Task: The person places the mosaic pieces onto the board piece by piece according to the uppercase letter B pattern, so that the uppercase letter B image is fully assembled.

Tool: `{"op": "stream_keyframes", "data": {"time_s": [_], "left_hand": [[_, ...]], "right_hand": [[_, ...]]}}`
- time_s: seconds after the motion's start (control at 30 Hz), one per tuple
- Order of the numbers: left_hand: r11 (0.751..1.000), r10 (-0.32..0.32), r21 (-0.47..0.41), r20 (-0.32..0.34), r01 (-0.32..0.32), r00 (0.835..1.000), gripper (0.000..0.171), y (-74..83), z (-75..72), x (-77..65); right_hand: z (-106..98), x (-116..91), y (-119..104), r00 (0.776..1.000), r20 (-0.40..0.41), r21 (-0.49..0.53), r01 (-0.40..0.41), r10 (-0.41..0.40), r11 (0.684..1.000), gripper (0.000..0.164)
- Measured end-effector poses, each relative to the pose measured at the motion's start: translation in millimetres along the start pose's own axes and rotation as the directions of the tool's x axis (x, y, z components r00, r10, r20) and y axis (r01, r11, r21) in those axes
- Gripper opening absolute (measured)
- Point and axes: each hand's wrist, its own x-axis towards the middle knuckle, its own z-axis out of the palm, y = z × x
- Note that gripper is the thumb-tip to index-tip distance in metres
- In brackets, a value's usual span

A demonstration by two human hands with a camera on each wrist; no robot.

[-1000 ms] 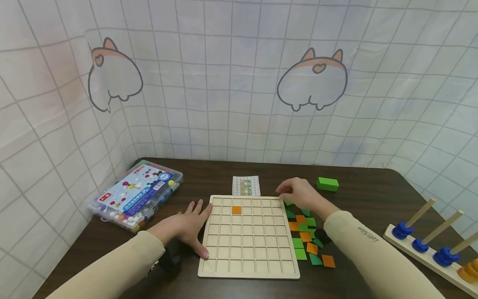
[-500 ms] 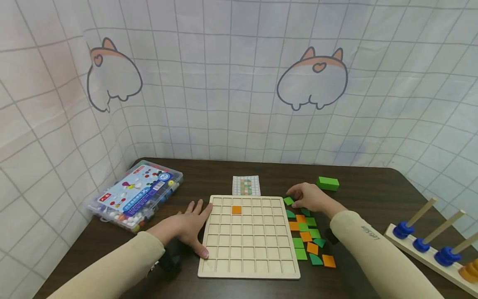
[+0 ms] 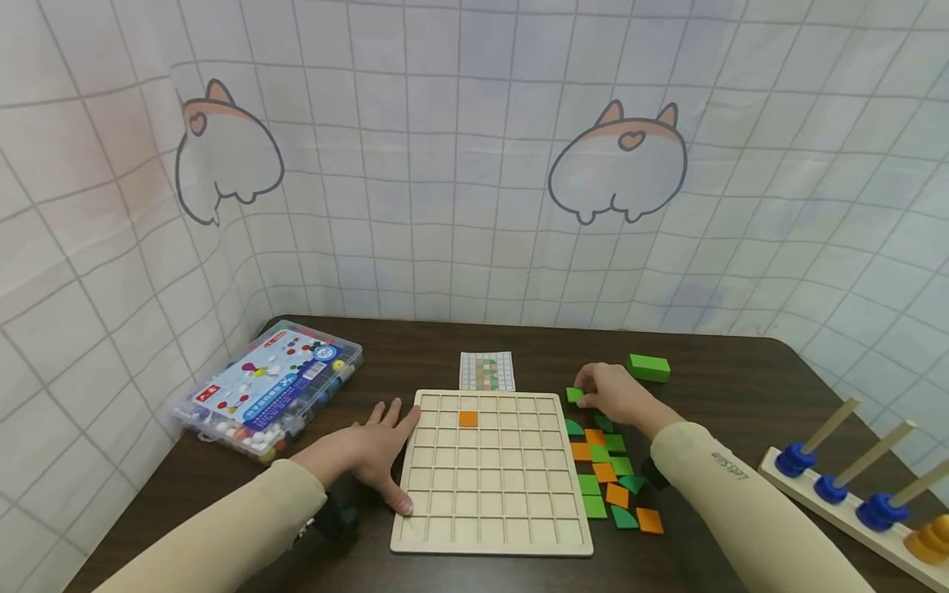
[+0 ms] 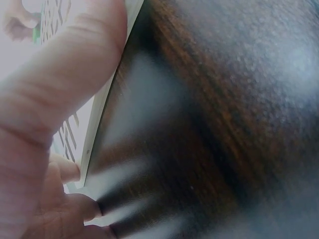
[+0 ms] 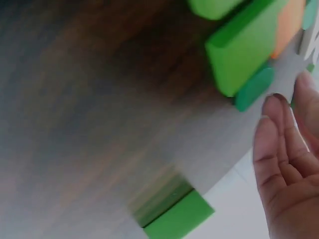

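A pale wooden grid board (image 3: 485,481) lies before me with one orange square tile (image 3: 468,419) in a cell near its top. My left hand (image 3: 374,455) rests with spread fingers along the board's left edge, the thumb on the rim. Beyond the board's upper right corner, my right hand (image 3: 611,392) pinches a green square tile (image 3: 574,395) between thumb and fingers. The right wrist view shows those fingers (image 5: 266,139) curled toward the thumb, with only a sliver of the tile visible.
Several green and orange tiles (image 3: 604,473) lie right of the board. Behind it lies a printed pattern card (image 3: 486,371). A green block (image 3: 648,368) stands at the back right, a clear plastic case (image 3: 270,387) at left, and a pegged stand (image 3: 853,502) at far right.
My right hand has moved right and slightly nearer from the board's upper right corner, and now pinches the green square tile there. My left hand has stayed on the board's edge.
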Motion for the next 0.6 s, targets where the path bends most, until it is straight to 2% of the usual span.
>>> {"op": "stream_keyframes", "data": {"time_s": [0.2,0.37,0.6], "left_hand": [[1.0,0.005,-0.004,-0.002,-0.005,1.0,0.135,-1.3,-0.9,-0.7],[1.0,0.016,-0.011,0.0,-0.016,1.0,0.135,-3.5,-0.1,0.9],[1.0,0.022,-0.014,-0.006,-0.022,1.0,0.135,-4.0,0.7,2.3]], "right_hand": [[5.2,4.2,-23.3,0.999,-0.046,0.111,-0.001,0.006,0.994,0.025],[19.0,7.7,-52.9,1.0,-0.011,0.186,-0.007,0.01,0.983,0.025],[36.9,12.2,-88.4,0.999,0.023,0.195,0.036,-0.042,0.98,0.02]]}}
